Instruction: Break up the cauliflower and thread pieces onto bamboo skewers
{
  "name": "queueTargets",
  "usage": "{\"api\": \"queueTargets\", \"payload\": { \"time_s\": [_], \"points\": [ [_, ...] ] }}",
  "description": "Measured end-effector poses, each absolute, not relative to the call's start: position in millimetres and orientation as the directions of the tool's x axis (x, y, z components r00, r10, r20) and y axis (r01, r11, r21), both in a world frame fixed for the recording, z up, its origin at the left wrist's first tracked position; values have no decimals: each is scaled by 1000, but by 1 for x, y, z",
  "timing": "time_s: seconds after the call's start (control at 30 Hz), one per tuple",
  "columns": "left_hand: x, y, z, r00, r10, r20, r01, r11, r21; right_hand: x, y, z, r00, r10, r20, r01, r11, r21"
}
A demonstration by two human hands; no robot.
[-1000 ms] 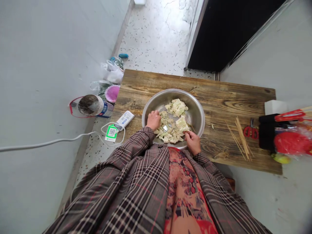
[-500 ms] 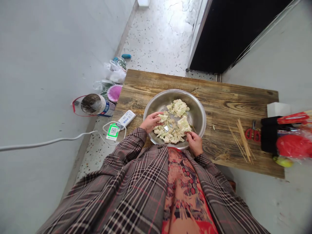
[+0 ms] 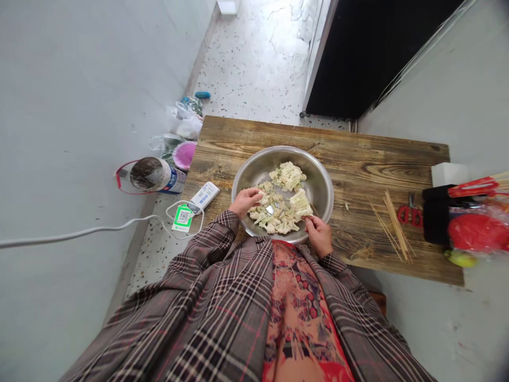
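the left hand point(image 3: 245, 202) pinches what looks like a small white veggie bit. the right hand point(image 3: 318, 235) grips a veggie bunch point(image 3: 300, 205) in the big bowl point(image 3: 326, 185) on the table point(image 3: 369, 175).

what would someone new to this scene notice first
Probably the wide metal bowl near the middle of the wooden table, with pale cauliflower-like pieces inside and the left hand and right hand at its near side. Next, perhaps, the bright red plastic-wrapped bundle at the far right, and the green-and-white code card left of the bowl.
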State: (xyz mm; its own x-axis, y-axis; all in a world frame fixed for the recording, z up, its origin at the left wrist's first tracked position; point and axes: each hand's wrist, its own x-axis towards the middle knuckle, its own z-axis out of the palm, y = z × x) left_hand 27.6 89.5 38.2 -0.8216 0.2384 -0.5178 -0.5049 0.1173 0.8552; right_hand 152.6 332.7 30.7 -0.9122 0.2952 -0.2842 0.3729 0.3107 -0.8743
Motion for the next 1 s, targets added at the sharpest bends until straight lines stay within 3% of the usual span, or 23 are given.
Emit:
{"api": "queueTargets", "payload": {
  "time_s": [0.1, 0.2, 0.43, 0.63, 0.87, 1.0],
  "points": [
    [33, 96, 45, -766, 283, -577, -627, -135, 767, 152, 331, 35, -921, 261, -289, 363, 310, -879],
    [35, 102, 52, -749, 323, -579, -657, -242, 714, 151, 329, 42, -932, 210, -297, 352, 314, -882],
    [32, 112, 62, -806, 208, -554, -589, -193, 785, 146, 325, 52, -931, 44, -363, 365, 148, -919],
    [31, 118, 74, -802, 299, -517, -580, -179, 795, 146, 323, 52, -898, -69, -435, 437, -13, -899],
    [30, 116, 75, -799, 312, -514, -564, -94, 821, 144, 323, 55, -902, -71, -427, 427, 10, -904],
    [30, 112, 77, -769, 360, -528, -610, -166, 775, 145, 324, 54, -915, -65, -399, 395, 61, -917]
  ]
}}
